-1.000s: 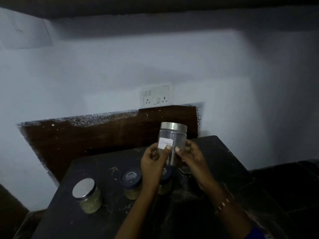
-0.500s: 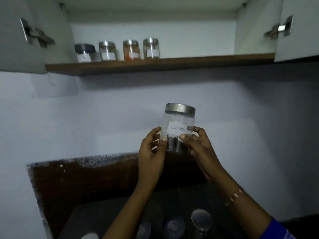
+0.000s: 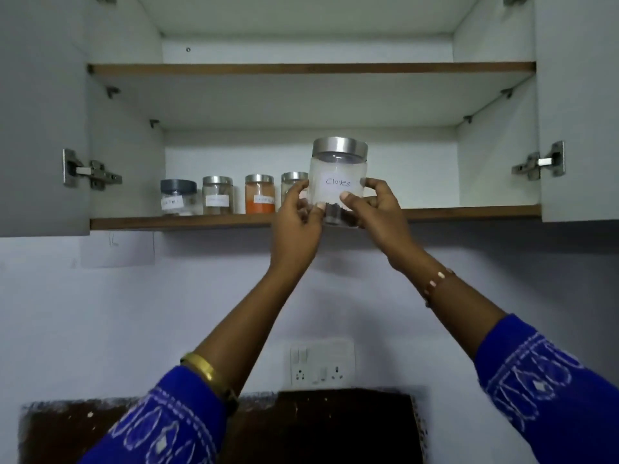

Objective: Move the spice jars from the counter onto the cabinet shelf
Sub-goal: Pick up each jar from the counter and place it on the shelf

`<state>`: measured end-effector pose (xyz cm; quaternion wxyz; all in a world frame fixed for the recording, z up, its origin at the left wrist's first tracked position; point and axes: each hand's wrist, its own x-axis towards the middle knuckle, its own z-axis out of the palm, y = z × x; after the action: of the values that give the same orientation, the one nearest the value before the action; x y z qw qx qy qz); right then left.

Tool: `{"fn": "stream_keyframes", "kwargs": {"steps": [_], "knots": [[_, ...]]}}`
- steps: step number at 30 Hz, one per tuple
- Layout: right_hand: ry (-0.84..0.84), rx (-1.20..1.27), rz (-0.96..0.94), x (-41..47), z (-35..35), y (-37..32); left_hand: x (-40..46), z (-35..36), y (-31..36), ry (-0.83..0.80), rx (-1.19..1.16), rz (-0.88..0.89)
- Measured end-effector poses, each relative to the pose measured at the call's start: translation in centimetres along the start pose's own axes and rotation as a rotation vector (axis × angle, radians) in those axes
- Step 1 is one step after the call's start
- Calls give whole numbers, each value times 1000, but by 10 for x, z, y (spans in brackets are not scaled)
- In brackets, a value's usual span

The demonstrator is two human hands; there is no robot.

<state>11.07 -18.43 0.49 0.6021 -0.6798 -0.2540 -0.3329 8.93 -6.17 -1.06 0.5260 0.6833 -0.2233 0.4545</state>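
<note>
Gripping the Cloves jar (image 3: 339, 182), both hands (image 3: 296, 226) (image 3: 378, 212) clamp it before the open cabinet's lower shelf (image 3: 469, 212).

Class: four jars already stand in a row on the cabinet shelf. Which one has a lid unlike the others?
The leftmost jar: its lid is dark grey, while the other three jars in the row have shiny silver lids.

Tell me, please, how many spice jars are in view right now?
5. Four stand in a row on the lower cabinet shelf: dark-lidded jar, pale jar, orange jar, and a fourth jar partly hidden. The cloves jar is held in both hands.
</note>
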Motion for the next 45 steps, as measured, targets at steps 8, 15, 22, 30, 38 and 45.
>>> {"fn": "stream_keyframes", "kwargs": {"steps": [8,15,22,30,38,45], "knots": [[-41,-178,-20,77,-14,19,74,44,-19,-77,199,-50],[-156,-491,10,118,-16,52,104,62,-47,-226,523,-121],[-173,-680,90,149,-7,69,132,81,-51,-540,805,-228],[-436,-981,143,177,-1,79,163,90,-70,-746,1036,-329],[-570,-1031,195,184,9,82,163,94,-71,-697,983,-459],[-132,-838,13,161,7,85,149,95,-83,-250,830,-216]]}}
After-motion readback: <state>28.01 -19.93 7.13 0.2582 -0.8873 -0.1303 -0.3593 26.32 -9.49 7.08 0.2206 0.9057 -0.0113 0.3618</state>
